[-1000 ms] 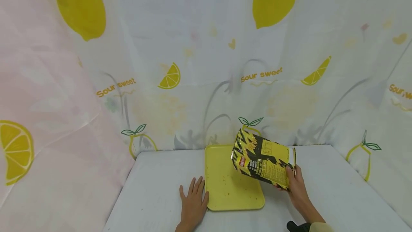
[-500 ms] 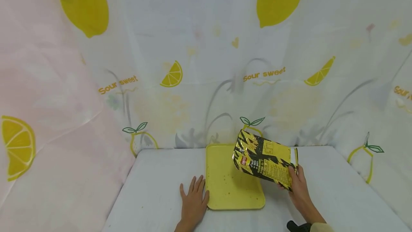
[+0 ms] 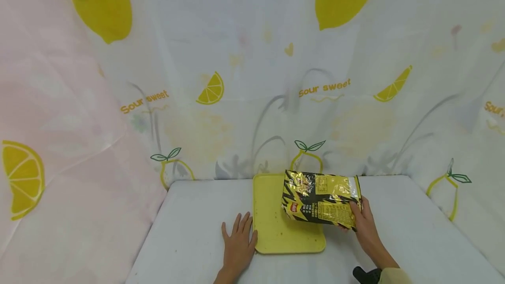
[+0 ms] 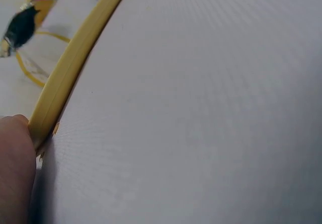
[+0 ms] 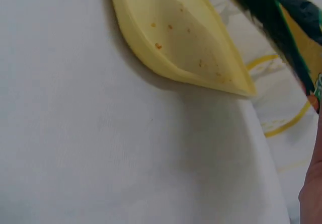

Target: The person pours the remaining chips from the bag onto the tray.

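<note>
My right hand point(image 3: 368, 229) grips the lower right end of a shiny black and yellow snack bag point(image 3: 321, 198), thumb on its printed face. The bag hangs above the right part of a yellow tray point(image 3: 272, 236), lying nearly level. My left hand point(image 3: 238, 246) rests on the table with fingers spread, its thumb touching the tray's left edge. In the left wrist view, a digit point(image 4: 15, 158) meets the tray rim point(image 4: 70, 68). Small brown crumbs point(image 5: 158, 46) dot the tray in the right wrist view.
A white-covered table point(image 3: 189, 231) bears the tray. Behind it hangs a curtain point(image 3: 252, 78) printed with lemons. A dark band point(image 3: 367, 274) is on the right wrist. A few specks lie by the tray's left edge.
The bag has turned from slanting down to the right to nearly level, its left end dropping lower over the tray. My left hand stays at the tray's edge.
</note>
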The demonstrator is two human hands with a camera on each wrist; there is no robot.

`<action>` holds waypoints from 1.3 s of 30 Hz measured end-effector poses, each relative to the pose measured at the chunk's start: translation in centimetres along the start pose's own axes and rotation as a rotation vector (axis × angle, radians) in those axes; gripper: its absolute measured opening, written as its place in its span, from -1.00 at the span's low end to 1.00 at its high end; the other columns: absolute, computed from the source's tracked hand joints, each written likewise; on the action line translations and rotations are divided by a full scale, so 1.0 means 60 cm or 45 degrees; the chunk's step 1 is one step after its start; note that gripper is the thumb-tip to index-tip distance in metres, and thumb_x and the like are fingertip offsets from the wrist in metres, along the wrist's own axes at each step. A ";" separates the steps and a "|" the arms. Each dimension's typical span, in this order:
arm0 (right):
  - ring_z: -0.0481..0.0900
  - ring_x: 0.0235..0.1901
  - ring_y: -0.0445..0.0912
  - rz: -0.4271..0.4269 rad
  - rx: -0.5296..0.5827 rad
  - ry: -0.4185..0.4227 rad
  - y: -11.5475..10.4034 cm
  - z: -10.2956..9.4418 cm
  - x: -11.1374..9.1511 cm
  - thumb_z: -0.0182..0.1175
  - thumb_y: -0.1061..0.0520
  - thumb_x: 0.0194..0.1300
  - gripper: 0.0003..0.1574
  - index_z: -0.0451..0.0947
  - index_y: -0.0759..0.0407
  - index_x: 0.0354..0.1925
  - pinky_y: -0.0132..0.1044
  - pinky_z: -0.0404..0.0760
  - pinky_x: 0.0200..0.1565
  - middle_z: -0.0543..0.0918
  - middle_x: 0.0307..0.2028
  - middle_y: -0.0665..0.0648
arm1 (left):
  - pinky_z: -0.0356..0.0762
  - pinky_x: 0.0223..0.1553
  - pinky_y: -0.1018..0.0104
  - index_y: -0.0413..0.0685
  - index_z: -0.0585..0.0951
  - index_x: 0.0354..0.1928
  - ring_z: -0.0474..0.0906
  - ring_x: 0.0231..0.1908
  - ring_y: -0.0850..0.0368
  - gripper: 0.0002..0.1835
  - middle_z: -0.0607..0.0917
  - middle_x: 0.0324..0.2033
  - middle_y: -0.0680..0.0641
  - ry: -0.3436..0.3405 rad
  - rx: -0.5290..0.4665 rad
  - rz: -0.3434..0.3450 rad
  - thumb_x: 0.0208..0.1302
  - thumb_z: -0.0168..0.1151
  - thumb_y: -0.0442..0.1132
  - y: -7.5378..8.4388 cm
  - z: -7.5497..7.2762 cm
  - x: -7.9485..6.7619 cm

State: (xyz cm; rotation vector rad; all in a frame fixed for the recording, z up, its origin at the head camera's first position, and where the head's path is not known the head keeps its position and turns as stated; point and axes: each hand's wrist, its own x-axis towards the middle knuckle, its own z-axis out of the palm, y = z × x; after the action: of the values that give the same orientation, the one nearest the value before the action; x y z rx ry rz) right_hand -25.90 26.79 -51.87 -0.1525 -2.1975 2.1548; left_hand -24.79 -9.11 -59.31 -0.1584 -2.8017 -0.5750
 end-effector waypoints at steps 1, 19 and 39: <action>0.64 -0.52 -0.19 0.005 0.020 0.001 -0.001 0.000 0.000 -0.26 -0.24 0.66 -0.39 -0.16 -0.12 0.45 -0.32 0.63 -0.51 0.66 -0.34 -0.23 | -0.13 0.48 -0.50 -0.01 0.49 0.41 0.29 0.53 -0.12 -0.46 0.49 0.46 -0.01 0.001 -0.001 -0.001 0.53 0.02 0.06 0.000 0.000 0.000; 0.62 -0.53 -0.21 0.119 0.112 0.017 0.002 -0.005 0.001 -0.28 -0.24 0.66 -0.43 -0.16 -0.23 0.47 -0.39 0.57 -0.52 0.65 -0.35 -0.27 | -0.09 0.47 -0.49 0.00 0.50 0.40 0.31 0.51 -0.12 -0.46 0.50 0.45 -0.01 0.039 0.031 0.019 0.51 0.06 0.06 -0.003 0.004 0.003; 0.60 -0.54 -0.25 0.136 0.172 0.093 -0.009 0.002 0.010 -0.27 -0.21 0.67 -0.51 -0.07 -0.26 0.43 -0.43 0.55 -0.52 0.65 -0.35 -0.30 | -0.14 0.48 -0.50 0.00 0.49 0.42 0.29 0.53 -0.11 -0.45 0.48 0.47 0.00 -0.005 0.011 -0.002 0.52 0.05 0.07 -0.002 -0.003 0.002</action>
State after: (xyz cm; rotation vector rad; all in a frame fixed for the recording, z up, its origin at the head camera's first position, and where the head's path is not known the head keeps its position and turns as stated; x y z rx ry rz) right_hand -26.53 26.72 -51.35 -0.3426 -2.0415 2.3046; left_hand -24.89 -9.28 -59.17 -0.1562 -2.8080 -0.5632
